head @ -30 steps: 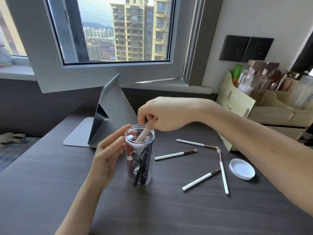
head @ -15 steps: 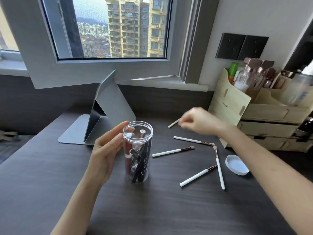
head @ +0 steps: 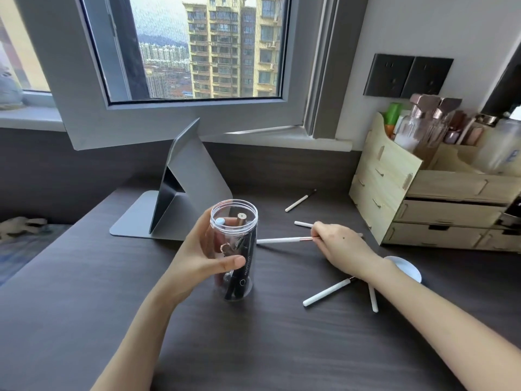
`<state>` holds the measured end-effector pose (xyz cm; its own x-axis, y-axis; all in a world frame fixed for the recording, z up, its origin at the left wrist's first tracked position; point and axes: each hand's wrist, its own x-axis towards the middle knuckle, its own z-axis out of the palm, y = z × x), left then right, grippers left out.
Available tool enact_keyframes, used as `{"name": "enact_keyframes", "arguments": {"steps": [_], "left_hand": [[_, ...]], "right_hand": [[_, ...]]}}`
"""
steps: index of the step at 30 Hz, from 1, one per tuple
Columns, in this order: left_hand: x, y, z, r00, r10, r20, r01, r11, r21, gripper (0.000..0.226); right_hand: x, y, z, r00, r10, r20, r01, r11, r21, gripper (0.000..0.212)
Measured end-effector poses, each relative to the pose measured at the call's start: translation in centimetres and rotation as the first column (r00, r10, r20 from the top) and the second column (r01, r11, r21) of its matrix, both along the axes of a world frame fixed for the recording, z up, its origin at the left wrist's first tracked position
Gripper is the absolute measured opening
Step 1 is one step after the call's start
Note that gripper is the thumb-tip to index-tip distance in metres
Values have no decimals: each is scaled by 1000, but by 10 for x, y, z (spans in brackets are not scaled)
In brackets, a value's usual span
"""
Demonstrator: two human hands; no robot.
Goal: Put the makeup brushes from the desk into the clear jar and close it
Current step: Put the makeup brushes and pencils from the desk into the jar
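Observation:
The clear jar stands open on the dark desk, holding black and rose-coloured makeup items. My left hand wraps around its side. My right hand is down on the desk to the right of the jar, fingertips pinched on the metal end of a white-handled brush. Several more white brushes lie around: one far back, one partly under my right hand, two near my wrist. The white lid lies top-down behind my right forearm.
A grey folding stand sits behind the jar. A wooden drawer organizer with bottles stands at the right. The open window frame overhangs the desk's back edge.
My right hand left the jar mouth, swung right and came down onto a white brush. My left hand tightened its hold around the jar.

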<state>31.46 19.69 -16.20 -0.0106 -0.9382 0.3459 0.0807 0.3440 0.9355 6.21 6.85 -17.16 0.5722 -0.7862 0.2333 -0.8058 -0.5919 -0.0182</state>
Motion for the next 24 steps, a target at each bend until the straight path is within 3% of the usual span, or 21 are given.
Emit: {"name": "enact_keyframes", "arguments": {"steps": [3,5,8,11,14,16,17,18,22,24], "left_hand": [[-5,2,1,991,119,64,-114,990,-82,84],[-11,4,1,945,266,188,-219,947,-237,85],[-23,3,5,885,388,259,-274,882,-385,84],[-25,3,10,863,429,267,-307,865,-396,82],[-21,2,9,877,414,244,-328,887,-325,75],[-21,0,9,885,384,264,-313,909,-274,77],[-24,-1,9,875,375,307,-299,916,-268,78],[-26,-2,9,865,368,341,-288,921,-264,79],[-34,-6,9,879,364,307,-303,925,-229,78],[-39,-6,8,882,366,297,-311,925,-217,75]], "right_hand": [[-6,11,9,958,-9,287,-5,999,49,12],[-11,16,15,912,-28,409,7,999,51,8],[-17,23,30,798,-61,599,5,995,95,8],[-20,35,58,535,-85,841,-82,985,151,19],[-22,57,90,216,34,976,-217,976,14,24],[-20,76,105,83,125,989,-294,951,-96,25],[-17,86,110,101,175,979,-303,943,-137,22],[-13,93,113,177,230,957,-291,941,-172,17],[10,104,107,577,374,726,-171,925,-340,11],[19,103,102,634,417,651,-160,895,-417,13]]}}
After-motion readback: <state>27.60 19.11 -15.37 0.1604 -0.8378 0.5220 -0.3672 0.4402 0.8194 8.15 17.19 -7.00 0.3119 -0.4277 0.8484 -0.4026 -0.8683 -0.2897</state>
